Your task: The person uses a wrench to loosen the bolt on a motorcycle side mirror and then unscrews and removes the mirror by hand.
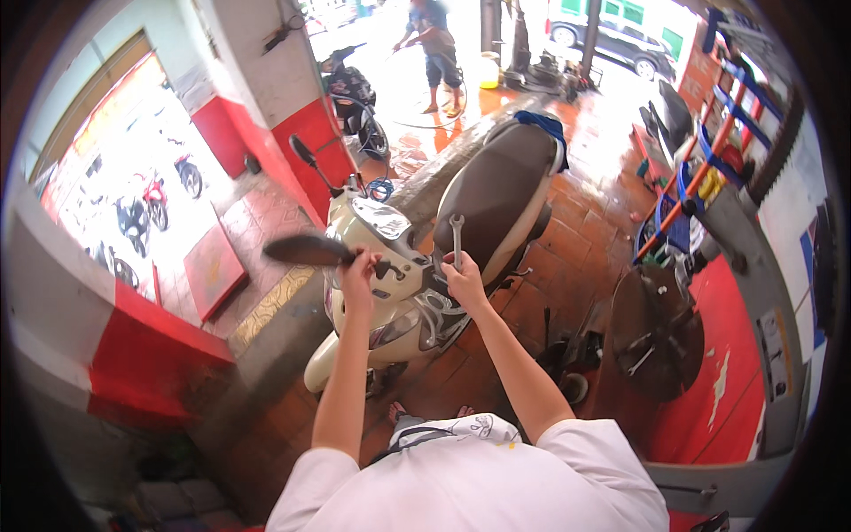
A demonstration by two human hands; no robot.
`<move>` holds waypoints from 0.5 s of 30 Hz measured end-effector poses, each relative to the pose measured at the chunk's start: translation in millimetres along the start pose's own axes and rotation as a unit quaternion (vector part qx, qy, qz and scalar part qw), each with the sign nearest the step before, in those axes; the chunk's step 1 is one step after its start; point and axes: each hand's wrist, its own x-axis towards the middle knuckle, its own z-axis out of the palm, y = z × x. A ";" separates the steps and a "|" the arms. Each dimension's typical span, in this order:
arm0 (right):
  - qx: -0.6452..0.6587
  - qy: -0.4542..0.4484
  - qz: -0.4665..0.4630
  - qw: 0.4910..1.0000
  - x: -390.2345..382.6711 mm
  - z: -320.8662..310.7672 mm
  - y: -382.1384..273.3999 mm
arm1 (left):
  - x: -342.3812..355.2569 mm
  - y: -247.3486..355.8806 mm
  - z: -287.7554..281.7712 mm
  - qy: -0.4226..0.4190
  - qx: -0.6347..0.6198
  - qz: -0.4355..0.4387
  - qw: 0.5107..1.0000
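A cream motor scooter (pixel 362 232) with a brown seat (pixel 505 182) stands in front of me on the tiled floor. My left hand (pixel 358 273) is closed at the inner end of a dark rear-view mirror (pixel 306 250), over the scooter's front. Whether that mirror is still fixed to the handlebar I cannot tell. In my right hand (pixel 464 277), between the seat and the handlebar, a silver wrench (pixel 456 232) points upward with its open jaw at the top. A second mirror (pixel 302 149) sticks up on its stem from the scooter's far side.
At the right, a round brown tray (pixel 658 332) carries another wrench (pixel 640 361). Beyond it stands an orange and blue rack (pixel 683 199). A red and white pillar (pixel 266 97) rises at the left. Further off, a person (pixel 432 49) stands near a dark motorbike (pixel 355 97). Blue cloth (pixel 542 129) lies behind the seat.
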 end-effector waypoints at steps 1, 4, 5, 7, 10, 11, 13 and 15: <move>-0.011 -0.009 -0.023 1.000 2.7 -3.3 -0.2 | -15.9 -2.2 4.6 -0.019 0.038 0.050 0.998; -0.011 -0.013 -0.028 0.999 2.6 -4.3 -7.7 | -69.6 17.2 51.4 -0.064 0.240 0.194 0.949; -0.013 -0.011 -0.040 0.999 4.0 -4.6 -5.8 | -77.2 34.9 63.4 -0.095 0.376 0.262 0.883; -0.014 -0.019 -0.006 1.000 -0.6 -0.7 -12.7 | -76.0 52.2 75.3 -0.129 0.477 0.303 0.815; -0.001 -0.020 -0.031 0.999 0.8 -2.0 -9.1 | -41.0 44.2 85.3 -0.185 0.544 0.300 0.761; -0.015 -0.021 -0.019 0.999 2.5 -7.4 -7.5 | -32.0 46.7 99.8 -0.188 0.545 0.290 0.764; -0.004 -0.026 -0.025 0.999 1.9 -4.0 -7.6 | -0.7 43.8 101.2 -0.183 0.547 0.231 0.784; 0.014 -0.029 -0.014 0.999 2.1 -4.2 -10.1 | 28.8 32.9 94.6 -0.160 0.489 0.107 0.850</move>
